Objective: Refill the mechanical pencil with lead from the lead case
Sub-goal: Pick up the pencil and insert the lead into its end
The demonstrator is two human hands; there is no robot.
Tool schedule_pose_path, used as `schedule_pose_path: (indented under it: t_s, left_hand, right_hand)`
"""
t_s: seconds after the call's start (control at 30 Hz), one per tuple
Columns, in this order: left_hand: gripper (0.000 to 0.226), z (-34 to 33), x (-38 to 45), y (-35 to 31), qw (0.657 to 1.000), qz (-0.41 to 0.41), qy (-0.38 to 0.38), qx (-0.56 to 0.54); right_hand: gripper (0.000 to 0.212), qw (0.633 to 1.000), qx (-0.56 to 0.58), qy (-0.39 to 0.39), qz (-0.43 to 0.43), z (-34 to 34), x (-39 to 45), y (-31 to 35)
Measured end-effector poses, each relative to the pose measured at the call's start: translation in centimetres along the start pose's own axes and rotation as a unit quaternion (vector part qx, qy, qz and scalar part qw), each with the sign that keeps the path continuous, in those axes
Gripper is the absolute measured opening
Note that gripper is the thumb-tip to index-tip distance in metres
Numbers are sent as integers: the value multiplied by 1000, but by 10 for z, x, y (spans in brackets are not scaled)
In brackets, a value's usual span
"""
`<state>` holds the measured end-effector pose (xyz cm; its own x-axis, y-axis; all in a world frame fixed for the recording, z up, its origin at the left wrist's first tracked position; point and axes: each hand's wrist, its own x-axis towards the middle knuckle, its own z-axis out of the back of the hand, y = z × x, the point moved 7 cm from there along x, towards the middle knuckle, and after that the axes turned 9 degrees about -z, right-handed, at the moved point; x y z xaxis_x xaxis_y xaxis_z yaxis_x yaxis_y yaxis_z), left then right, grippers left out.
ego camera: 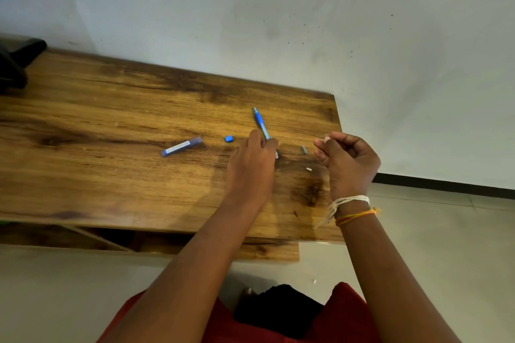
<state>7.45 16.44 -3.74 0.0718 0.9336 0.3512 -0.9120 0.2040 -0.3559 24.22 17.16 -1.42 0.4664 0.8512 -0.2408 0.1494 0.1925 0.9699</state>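
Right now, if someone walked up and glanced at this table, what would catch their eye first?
Probably the blue mechanical pencil, held at its lower end by the left hand near the middle of the wooden table, tip pointing away. Just right of it, the right hand pinches what looks like a thin lead. The blue lead case and a small blue cap lie to the left.

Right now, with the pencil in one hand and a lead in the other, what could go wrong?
1. The lead pinched in the right hand is very thin, so it could snap if it misses the open end of the pencil held in the left hand.
2. The two small loose parts lie near the table edge, under the hands, and could get knocked off.
3. The lead case lies apart from its blue cap, so leads might spill.
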Motion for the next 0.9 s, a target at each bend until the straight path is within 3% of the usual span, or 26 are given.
schedule_pose_path:
  t_s: [0.27,0.47,0.63,0.77,0.9]
  left_hand:
    - [13,13,-7,5,989,96,-63,-95]
    - [15,11,-8,17,973,193,-36,-124]
    - [22,16,-6,25,929,223,-93,-281]
    - [25,14,-5,35,836,277,-120,-458]
    - [10,11,-4,40,643,336,-145,-673]
  right_hand:
    - [8,1000,1,4,-1,2,1,-3]
    - [10,1000,-21,19,4,-4,-2,-5]
    - [8,999,-10,37,4,-16,-9,-5]
    - [7,997,-7,69,26,-30,-19,0]
    - [9,993,1,100,60,-46,-32,6]
